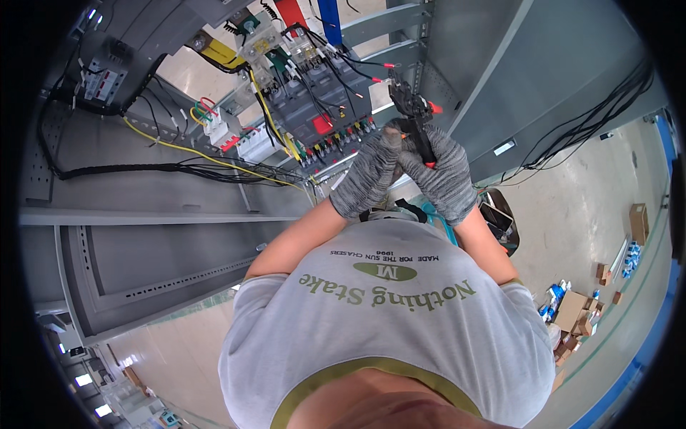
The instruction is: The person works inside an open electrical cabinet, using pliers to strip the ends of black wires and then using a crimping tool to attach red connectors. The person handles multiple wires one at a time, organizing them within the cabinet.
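Observation:
Both my hands wear grey knitted gloves and meet in front of my chest. My right hand [444, 175] is wrapped round black-and-red crimping pliers [410, 102], whose jaws point away from me. Right beside the pliers' handle, my left hand [373, 170] has its fingers pressed together. A small orange tip shows at those fingers, but what they hold is hidden. Just beyond the pliers, black wires [357, 60] with red terminals reach out from a large grey circuit breaker [321, 107] with a red patch.
Grey cabinet panels [493, 86] stand at the right and left. A small white breaker [220, 127] and a yellow wire [171, 146] lie left of my hands. A black cable bundle [593, 114] hangs at the right. A tool bag [498, 218] sits by my right arm; cardboard boxes [572, 312] lie on the floor.

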### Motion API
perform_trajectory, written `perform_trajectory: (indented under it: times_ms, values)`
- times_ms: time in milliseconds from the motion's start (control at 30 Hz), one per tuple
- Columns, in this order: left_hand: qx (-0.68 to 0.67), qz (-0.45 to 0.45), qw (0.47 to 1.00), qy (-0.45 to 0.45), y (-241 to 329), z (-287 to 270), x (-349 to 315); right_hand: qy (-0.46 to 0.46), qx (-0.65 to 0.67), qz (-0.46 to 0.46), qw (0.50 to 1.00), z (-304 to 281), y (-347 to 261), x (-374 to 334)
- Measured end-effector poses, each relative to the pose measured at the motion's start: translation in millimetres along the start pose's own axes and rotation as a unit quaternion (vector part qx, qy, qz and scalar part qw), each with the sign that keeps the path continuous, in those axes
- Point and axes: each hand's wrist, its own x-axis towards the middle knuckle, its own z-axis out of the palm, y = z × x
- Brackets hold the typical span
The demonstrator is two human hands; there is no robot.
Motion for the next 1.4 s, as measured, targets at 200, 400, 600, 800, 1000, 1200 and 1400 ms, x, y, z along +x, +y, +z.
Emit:
perform_trajectory:
  times_ms: [200, 400, 600, 800, 1000, 1200, 1400]
  values:
    - [-0.107, 0.041, 0.993, 0.025, 7.3, 9.7, -8.0, 0.003, 0.171, 0.072, 0.983, -0.3, -2.7, -6.7]
    - [-0.076, 0.115, 0.99, 0.039, 27.8, -1.7, -30.7, 0.032, 0.317, 0.097, 0.943, -6.9, -24.1, -0.1]
    - [0.379, 0.201, 0.897, 0.108, 131.9, -40.1, -48.5, 0.046, 0.371, 0.083, 0.924, -21.3, -25.1, 21.5]
    - [0.766, 0.282, 0.578, -0.002, 106.2, -88.1, 21.0, 0.046, 0.357, 0.059, 0.931, -20.9, -39.5, 50.4]
    - [0.621, 0.325, 0.713, -0.035, 119.8, -95.0, 37.5, 0.087, 0.287, 0.047, 0.953, -16.4, -36.5, 81.7]
    - [0.481, 0.338, 0.807, 0.05, 117.3, -90.5, 50.7, 0.073, 0.251, 0.039, 0.965, -6.4, -52.1, 107.5]
    - [0.46, 0.346, 0.816, 0.062, 109.3, -92.2, 57.4, 0.1, 0.278, 0.024, 0.955, 10.3, -48.3, 112.5]
